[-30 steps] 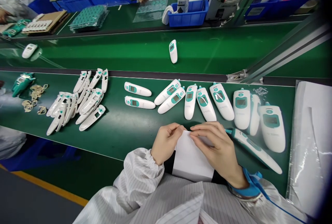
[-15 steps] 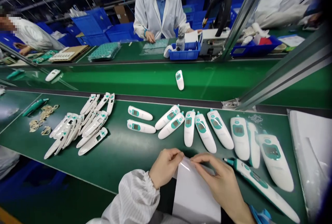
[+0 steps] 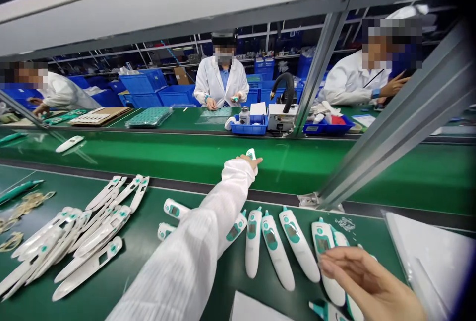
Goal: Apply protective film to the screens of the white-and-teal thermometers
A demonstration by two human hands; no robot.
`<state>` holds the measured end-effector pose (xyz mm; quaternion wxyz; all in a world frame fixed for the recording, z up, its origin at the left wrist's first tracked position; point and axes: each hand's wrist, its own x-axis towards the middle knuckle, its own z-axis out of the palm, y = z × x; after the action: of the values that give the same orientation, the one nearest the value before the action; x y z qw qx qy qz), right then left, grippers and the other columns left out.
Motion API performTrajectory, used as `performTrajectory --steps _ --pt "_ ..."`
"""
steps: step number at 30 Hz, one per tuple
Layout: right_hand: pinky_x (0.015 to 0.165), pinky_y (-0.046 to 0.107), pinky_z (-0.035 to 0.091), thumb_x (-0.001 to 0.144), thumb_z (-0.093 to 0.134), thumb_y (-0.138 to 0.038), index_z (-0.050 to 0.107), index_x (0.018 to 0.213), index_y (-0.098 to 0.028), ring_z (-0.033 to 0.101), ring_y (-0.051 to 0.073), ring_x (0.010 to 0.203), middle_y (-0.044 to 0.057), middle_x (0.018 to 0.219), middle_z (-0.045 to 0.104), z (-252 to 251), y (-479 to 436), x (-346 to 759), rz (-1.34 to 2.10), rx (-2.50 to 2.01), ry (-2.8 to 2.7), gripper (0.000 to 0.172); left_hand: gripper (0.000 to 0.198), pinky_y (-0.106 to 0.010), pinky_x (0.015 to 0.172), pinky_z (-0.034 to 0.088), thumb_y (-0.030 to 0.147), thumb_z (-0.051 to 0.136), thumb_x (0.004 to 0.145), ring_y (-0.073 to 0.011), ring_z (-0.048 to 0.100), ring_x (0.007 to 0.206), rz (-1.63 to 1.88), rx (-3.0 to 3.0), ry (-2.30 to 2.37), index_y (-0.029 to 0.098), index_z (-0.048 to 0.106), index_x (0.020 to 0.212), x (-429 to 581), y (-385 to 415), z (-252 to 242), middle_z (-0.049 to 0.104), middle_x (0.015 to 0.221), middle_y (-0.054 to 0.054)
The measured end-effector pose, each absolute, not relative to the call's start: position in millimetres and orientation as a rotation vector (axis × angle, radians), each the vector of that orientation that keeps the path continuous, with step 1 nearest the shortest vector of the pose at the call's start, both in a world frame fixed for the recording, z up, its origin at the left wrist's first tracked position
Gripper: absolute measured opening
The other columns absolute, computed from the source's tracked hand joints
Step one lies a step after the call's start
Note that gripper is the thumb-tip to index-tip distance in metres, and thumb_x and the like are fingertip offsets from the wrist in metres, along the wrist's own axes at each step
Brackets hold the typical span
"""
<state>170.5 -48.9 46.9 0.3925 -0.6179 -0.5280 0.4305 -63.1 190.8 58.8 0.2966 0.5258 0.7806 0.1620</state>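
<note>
You are extending your left hand (image 3: 250, 161) toward 12 o'clock, with your white striped sleeve (image 3: 186, 246) running up from 6 o'clock over the near tabletop (image 3: 126, 281). Your left fingers (image 3: 243, 158) are meeting a white-and-teal digital thermometer (image 3: 252, 153), which is lying on the far green belt (image 3: 167, 160). The hand is hiding most of the unit, so I cannot confirm whether you are grasping it or only touching it.

Your right hand (image 3: 366, 279) is open at 4 o'clock, its fingers extended just over a row of assembled thermometers (image 3: 277, 251) that is lying across the near tabletop from 6 to 4 o'clock. A heap of white thermometer shells (image 3: 89, 246) is lying at 8 o'clock, with tan loops (image 3: 33, 197) beyond it at 9 o'clock. A co-worker (image 3: 221, 76) is working at 12 o'clock behind a blue crate (image 3: 249, 125).
</note>
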Motion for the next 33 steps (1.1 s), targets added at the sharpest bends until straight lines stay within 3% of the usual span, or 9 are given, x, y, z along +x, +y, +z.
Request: performTrajectory --steps 8,12,15,18,21,24,27,33 --pt "0.065 0.023 0.058 0.075 0.068 -0.05 0.067 0.081 -0.021 0.068 0.019 0.071 0.005 0.078 0.071 83.2 -36.5 179.3 1.137 -1.531 -1.484 0.029 0.035 -0.041 0.083 0.053 0.033 0.056 0.09 -0.0207 0.061 0.1 0.732 1.122 1.765 0.015 0.055 0.12 -40.2 180.5 58.1 0.058 0.119 -0.01" --pt "0.064 0.025 0.057 0.074 0.071 -0.048 0.066 0.079 -0.02 0.067 0.018 0.07 0.005 0.076 0.069 116.6 -23.7 158.1 1.109 -1.405 -1.507 0.029 0.034 -0.026 0.059 0.052 0.032 0.062 0.085 -0.0108 0.058 0.068 0.936 1.045 1.479 0.015 0.052 0.113 -44.5 123.3 78.9 0.06 0.089 -0.002" --pt "0.064 0.026 0.057 0.071 0.075 -0.043 0.066 0.079 -0.019 0.066 0.017 0.069 0.004 0.075 0.068 131.9 -18.7 137.8 1.189 -1.262 -1.512 0.027 0.045 -0.02 0.047 0.044 0.036 0.075 0.072 -0.0056 0.046 0.052 1.044 0.968 1.257 0.019 0.047 0.102 -54.1 62.8 97.7 0.046 0.07 0.006" --pt "0.064 0.027 0.058 0.071 0.076 -0.039 0.065 0.079 -0.019 0.067 0.017 0.067 0.004 0.074 0.068 138.3 -19.6 120.1 1.304 -1.144 -1.501 0.024 0.034 -0.023 0.058 0.051 0.045 0.064 0.078 -0.0085 0.056 0.063 1.109 0.804 1.031 0.019 0.046 0.092 -64.1 12.5 111.3 0.049 0.076 0.003" --pt "0.06 0.026 0.057 0.071 0.076 -0.036 0.065 0.077 -0.019 0.066 0.015 0.063 0.003 0.071 0.067 139.1 -23.4 108.1 1.381 -1.09 -1.495 0.021 0.029 -0.03 0.064 0.054 0.04 0.061 0.08 -0.0146 0.063 0.073 1.165 0.583 0.82 0.018 0.045 0.089 -71.4 -16.5 110.9 0.056 0.085 -0.001" --pt "0.057 0.023 0.055 0.071 0.077 -0.033 0.065 0.077 -0.019 0.065 0.013 0.062 0.001 0.071 0.068 137.9 -27.7 101.6 1.428 -1.07 -1.545 0.019 0.033 -0.027 0.053 0.049 0.031 0.066 0.077 -0.0145 0.064 0.064 1.208 0.666 0.9 0.018 0.043 0.095 -73.8 -32.7 99.8 0.062 0.094 -0.005" --pt "0.052 0.024 0.052 0.075 0.074 -0.033 0.065 0.077 -0.019 0.064 0.014 0.06 0.001 0.07 0.067 136.0 -32.2 96.6 1.471 -1.077 -1.653 0.017 0.046 -0.023 0.05 0.047 0.025 0.069 0.076 -0.0115 0.061 0.059 1.191 0.779 0.97 0.02 0.039 0.112 -70.4 -47.0 89.0 0.062 0.089 -0.001" --pt "0.059 0.028 0.055 0.082 0.066 -0.034 0.064 0.082 -0.02 0.068 0.017 0.065 0.002 0.073 0.07 122.9 -39.3 85.8 1.429 -1.146 -1.737 0.014 0.056 -0.023 0.047 0.05 0.036 0.062 0.084 -0.0092 0.054 0.053 1.143 0.793 0.888 0.024 0.031 0.129 -60.4 -67.5 79.3 0.055 0.077 0.003"
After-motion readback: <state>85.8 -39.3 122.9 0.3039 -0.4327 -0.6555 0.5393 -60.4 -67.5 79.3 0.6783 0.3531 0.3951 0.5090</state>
